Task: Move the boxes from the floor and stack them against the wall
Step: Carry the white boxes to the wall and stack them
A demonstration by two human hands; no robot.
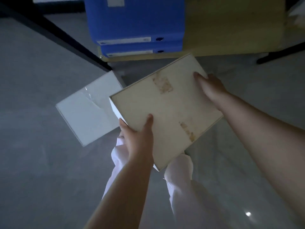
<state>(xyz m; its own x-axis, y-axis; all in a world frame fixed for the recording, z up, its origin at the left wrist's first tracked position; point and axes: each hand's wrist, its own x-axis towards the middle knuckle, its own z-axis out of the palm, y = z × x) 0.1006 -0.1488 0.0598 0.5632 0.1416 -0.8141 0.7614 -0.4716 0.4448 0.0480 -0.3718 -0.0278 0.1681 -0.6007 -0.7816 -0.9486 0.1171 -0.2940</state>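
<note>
Both hands on the flat cream box (166, 108), lifted clear of the floor (33, 162): left hand (138, 138) has its grip clamped on the near edge, right hand (209, 85) on the far corner, probably to keep it level. A white box (87, 108) lies left of it. Blue binders (137, 25) beyond have labels, too blurry to read.

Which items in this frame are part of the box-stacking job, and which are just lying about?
Part of the job:
- flat cream box, held by the left hand and right hand
- white box, lying on the floor

Just lying about:
- two stacked blue file boxes
- wooden shelf board under them
- black frame bar
</note>
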